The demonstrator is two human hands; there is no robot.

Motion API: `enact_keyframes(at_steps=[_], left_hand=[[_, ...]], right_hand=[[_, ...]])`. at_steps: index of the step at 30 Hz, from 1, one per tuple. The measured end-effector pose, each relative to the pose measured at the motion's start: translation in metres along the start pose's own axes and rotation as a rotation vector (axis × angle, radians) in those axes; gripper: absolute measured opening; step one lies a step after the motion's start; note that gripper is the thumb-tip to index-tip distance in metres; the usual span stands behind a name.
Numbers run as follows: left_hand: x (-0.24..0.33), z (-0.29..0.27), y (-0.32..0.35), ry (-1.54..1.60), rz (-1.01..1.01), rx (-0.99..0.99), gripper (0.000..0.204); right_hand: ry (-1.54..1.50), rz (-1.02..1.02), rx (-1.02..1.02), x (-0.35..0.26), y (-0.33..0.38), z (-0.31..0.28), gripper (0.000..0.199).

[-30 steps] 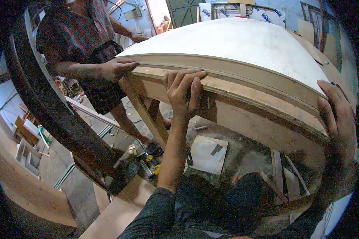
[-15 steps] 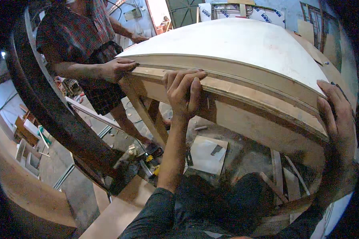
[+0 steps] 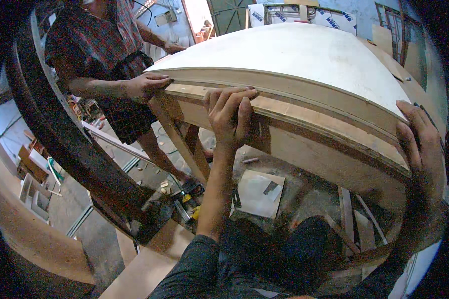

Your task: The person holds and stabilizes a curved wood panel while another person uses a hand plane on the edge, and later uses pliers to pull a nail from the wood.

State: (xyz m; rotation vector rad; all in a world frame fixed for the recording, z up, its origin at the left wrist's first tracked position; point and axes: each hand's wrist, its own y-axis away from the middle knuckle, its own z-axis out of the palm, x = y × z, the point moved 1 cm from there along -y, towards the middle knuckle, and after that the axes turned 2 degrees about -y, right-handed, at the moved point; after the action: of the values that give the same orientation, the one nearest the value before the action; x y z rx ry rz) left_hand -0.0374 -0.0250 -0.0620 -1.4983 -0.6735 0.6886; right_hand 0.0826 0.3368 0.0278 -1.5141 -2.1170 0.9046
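Note:
A large wooden panel [image 3: 284, 55] with a white top face lies over a wooden board [image 3: 329, 123], whose layered edge runs along the near side. My left hand [image 3: 228, 113] is closed over this board edge near the middle, fingers on top and the underside of the grip hidden. At the right end, my right hand [image 3: 421, 137] grips the corner where panel and board meet, its far fingers partly out of sight. A co-worker's hand [image 3: 148, 85] holds the left corner of the panel and board.
The co-worker [image 3: 102, 55] stands at the left. Wooden legs [image 3: 182, 134] support the board. A dark curved beam [image 3: 60, 119] rises at left. On the floor lie a pale square sheet [image 3: 259, 192], a yellow-and-black tool [image 3: 190, 205] and several wood offcuts.

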Motion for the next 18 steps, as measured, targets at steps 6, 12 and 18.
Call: enact_keyframes(at_steps=[6,12,18], left_hand=[[0.0008,-0.0005,0.0008,0.000,-0.009,-0.006,0.025],[0.0000,0.0001,0.0015,0.010,-0.012,-0.005,0.025],[-0.0003,0.0003,0.0027,0.007,-0.029,-0.012,0.024]], right_hand=[[-0.012,-0.014,-0.033,0.0027,-0.0018,-0.0009,0.038],[0.002,-0.046,0.001,0.0047,-0.0018,0.0012,0.038],[-0.018,-0.026,-0.060,0.0058,-0.0031,-0.0015,0.036]])
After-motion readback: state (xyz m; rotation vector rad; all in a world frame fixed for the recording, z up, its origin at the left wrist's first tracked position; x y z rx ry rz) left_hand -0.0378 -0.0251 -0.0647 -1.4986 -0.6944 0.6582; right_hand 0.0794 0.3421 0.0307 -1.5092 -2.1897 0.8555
